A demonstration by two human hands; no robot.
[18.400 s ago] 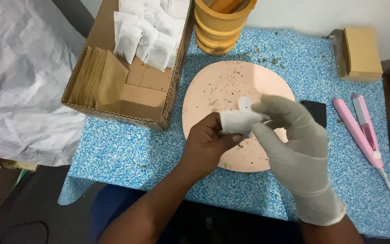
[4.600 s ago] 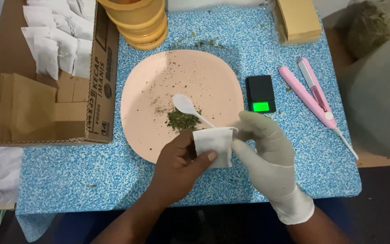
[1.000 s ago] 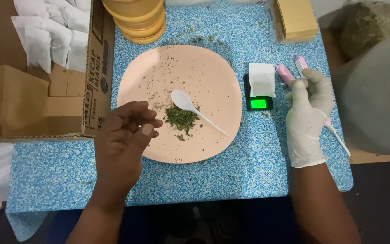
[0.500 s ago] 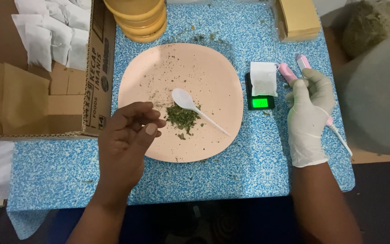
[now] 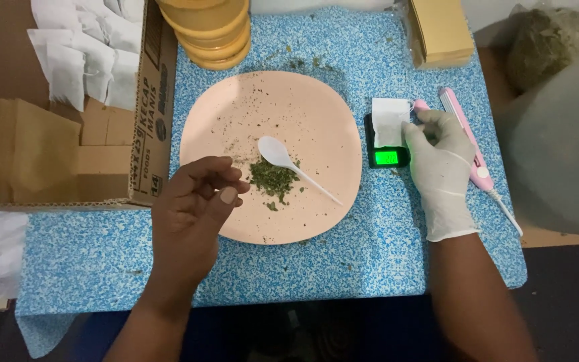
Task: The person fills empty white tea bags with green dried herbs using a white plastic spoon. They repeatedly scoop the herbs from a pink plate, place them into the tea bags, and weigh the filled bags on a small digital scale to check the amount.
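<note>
Over on the left edge sits a brown cardboard box [image 5: 112, 127], printed lettering on its side wall, with white sachets [image 5: 78, 50] heaped at the far end and flat brown paper envelopes [image 5: 24, 151] stacked at the near end. Top centre, a stack of round yellow-orange lids [image 5: 212, 30] stands just beyond the plate. Top right, a tan packet stack [image 5: 440, 30] lies on the blue speckled mat [image 5: 343, 268], and a bulky clear bag of dried greenery [image 5: 551, 43] sits off the mat's far right corner.

Now the hands. The left hand [image 5: 192, 214], bare, hovers at the near left rim of the peach plate [image 5: 316, 107], fingers curled in, thumb and fingertips pinched loosely together; whether anything sits in that pinch, I can't tell. Just beside it on the plate: a small heap of green dried herb [image 5: 273, 181] and a white plastic spoon [image 5: 289, 164], bowl resting at the heap.

The right hand [image 5: 440, 157], in a white glove, rests beside the small black scale [image 5: 385, 144] with its green lit display. Its fingertips touch the edge of the white sachet [image 5: 390, 121] lying on the scale, lightly closed, not lifting it. A pink sealer tool [image 5: 464, 137] lies just behind that hand.
</note>
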